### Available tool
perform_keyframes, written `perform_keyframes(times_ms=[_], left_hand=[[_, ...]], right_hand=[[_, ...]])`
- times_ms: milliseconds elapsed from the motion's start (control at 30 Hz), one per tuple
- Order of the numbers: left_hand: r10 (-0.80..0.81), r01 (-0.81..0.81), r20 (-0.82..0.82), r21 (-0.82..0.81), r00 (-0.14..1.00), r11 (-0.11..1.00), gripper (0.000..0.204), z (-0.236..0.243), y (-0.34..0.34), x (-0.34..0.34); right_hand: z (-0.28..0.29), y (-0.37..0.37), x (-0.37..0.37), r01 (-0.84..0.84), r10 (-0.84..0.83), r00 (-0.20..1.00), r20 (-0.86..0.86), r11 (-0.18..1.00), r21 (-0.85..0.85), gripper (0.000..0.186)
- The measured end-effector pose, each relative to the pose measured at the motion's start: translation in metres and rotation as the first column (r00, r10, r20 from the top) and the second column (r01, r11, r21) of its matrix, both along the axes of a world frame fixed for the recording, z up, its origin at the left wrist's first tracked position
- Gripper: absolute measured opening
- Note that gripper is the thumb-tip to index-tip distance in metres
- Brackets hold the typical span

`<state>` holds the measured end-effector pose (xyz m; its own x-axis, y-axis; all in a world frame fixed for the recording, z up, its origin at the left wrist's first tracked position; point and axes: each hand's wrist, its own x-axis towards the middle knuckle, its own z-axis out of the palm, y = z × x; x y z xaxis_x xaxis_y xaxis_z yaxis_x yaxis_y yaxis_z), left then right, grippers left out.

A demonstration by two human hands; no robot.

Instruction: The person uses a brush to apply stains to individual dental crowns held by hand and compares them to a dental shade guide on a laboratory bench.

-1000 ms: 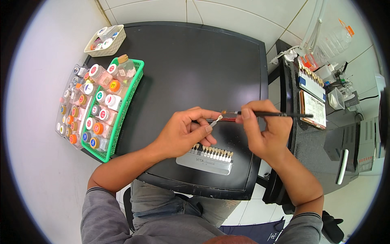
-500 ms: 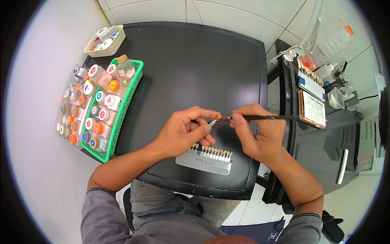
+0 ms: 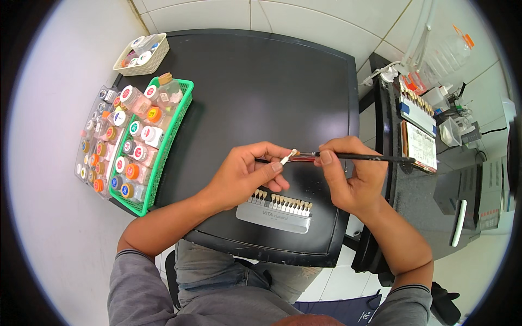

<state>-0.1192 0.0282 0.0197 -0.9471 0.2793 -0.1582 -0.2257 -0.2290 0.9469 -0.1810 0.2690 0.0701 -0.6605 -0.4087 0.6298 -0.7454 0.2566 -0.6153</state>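
My left hand (image 3: pixel 250 171) pinches a tooth shade tab (image 3: pixel 287 157) by its white stem, the small tooth-shaped end pointing up and right. My right hand (image 3: pixel 356 174) grips a thin black paintbrush (image 3: pixel 375 157) like a pen. Its brown bristles meet or almost meet the tab's tooth end; I cannot tell which. A dark, reddish stick (image 3: pixel 303 159) runs just below the brush between both hands, partly hidden by my left fingers. Below my left hand lies a grey shade guide holder (image 3: pixel 273 218) with a row of tooth tabs and a gap in the row.
All this is over a black table (image 3: pixel 261 81). A green basket (image 3: pixel 187 98) of powder jars stands at left, with a clear box of jars (image 3: pixel 89 146) beside it. A cream basket (image 3: pixel 138 69) sits at the far left corner. On the right, a dark side counter (image 3: pixel 413 185) holds a notebook (image 3: pixel 420 146).
My right hand has shifted slightly right, drawing the brush back a little from the tab's tooth end. My left index finger has lifted slightly, showing more of the tab.
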Motion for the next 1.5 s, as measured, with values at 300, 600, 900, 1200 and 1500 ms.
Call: perform_keyframes(times_ms=[300,600,900,1200,1500], left_hand=[[-0.023,0.023,0.010,0.006,1.000,1.000,0.034,-0.0027,-0.0025,-0.0006],[-0.032,0.032,0.026,0.020,0.999,0.999,0.034,-0.0004,-0.0022,-0.0002],[-0.018,0.018,0.008,0.017,1.000,1.000,0.033,0.0014,0.0004,0.0013],[-0.033,0.032,-0.040,-0.024,0.999,0.999,0.036,-0.0002,0.0007,0.0008],[-0.061,0.060,-0.014,-0.047,0.998,0.997,0.037,0.0018,-0.0008,0.0013]], right_hand=[[-0.0031,0.0014,0.0034,-0.050,0.053,0.997,0.057,0.997,-0.051,0.002],[0.0034,-0.0008,0.0037,-0.052,0.052,0.999,0.008,0.998,0.017,0.005],[0.0003,-0.0019,0.0034,-0.020,0.023,0.999,-0.039,0.998,0.062,0.003],[-0.0009,0.0028,0.0006,0.064,-0.068,0.994,0.091,0.997,0.037,0.003],[-0.0028,0.0010,0.0030,0.030,-0.026,0.995,0.092,0.999,-0.043,0.002]])
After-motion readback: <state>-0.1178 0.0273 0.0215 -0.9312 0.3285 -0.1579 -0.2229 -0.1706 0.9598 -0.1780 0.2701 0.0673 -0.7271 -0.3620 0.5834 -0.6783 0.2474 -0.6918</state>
